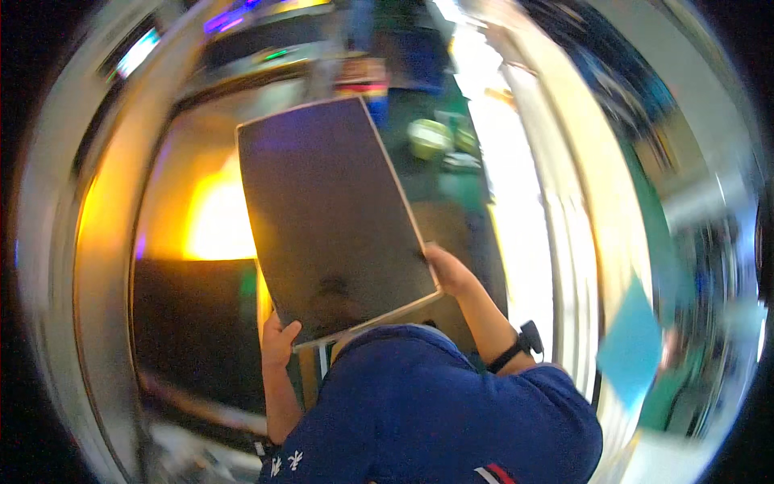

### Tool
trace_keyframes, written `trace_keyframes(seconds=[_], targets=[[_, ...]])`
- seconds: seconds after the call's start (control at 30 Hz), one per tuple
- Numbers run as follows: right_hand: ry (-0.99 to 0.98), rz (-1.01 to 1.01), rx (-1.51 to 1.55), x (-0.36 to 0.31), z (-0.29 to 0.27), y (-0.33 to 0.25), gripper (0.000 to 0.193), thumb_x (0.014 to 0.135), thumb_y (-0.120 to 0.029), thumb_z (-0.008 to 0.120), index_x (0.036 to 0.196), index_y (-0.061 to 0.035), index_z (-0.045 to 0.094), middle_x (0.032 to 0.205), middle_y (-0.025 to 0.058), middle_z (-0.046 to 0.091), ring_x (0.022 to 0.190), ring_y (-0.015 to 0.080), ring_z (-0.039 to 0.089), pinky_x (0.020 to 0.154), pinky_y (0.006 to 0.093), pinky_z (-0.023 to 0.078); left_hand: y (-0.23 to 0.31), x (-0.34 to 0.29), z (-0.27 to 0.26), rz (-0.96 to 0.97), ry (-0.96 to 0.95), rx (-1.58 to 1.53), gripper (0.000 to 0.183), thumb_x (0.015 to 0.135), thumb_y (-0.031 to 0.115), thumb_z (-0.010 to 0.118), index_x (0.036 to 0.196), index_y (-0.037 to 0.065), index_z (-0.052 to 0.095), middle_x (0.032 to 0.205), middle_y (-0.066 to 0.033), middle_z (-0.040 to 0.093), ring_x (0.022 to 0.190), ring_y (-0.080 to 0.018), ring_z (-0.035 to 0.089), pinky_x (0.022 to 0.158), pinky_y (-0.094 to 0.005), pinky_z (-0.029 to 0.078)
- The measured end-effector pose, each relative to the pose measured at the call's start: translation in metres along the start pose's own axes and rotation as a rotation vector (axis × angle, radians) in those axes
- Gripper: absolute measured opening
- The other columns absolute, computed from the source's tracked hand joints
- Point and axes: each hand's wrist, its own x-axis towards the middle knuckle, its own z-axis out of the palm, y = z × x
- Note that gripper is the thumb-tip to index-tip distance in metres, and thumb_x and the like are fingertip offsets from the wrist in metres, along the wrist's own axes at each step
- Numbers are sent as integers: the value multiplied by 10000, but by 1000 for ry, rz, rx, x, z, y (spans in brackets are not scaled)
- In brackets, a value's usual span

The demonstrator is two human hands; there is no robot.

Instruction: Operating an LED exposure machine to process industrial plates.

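Observation:
A large dark screen panel (339,218) with a thin pale frame is held up in front of me, slightly tilted and lengthwise away from my body. My left hand (278,343) is closed on its near left corner, the thumb lying over the face. Near the opposite near corner, my right hand (448,271) grips the right edge; its fingers are mostly hidden beneath the panel. A dark band circles my right wrist.
Left of the panel is a brightly glowing yellow-white surface (218,214), with a dark flat panel (193,310) nearer me. Long pale rails (105,242) run along that side. A bright strip (524,202) runs along the right, beside a pale-green round object (430,139) and a blue sheet (631,347). Much is blurred.

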Motion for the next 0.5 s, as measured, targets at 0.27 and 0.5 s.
trace_keyframes(seconds=[0.27,0.5], targets=[[873,-219,425,-170,-165,200,431,957,-338,638,1133,56,642,981,95,699,839,185,656,792,346,521,-62,139,251,125,-619,811,590,886,142,675,1428,62,458,1278,-127,602,1082,-221,600,868,-330,497],[1296,-201,755,-242,-197,294,407,996,-395,563,1063,-2,650,949,91,706,804,202,673,722,339,533,-74,56,497,867,-1271,662,587,863,214,689,1377,16,488,1410,-154,516,1309,-340,463,1088,-443,359]])
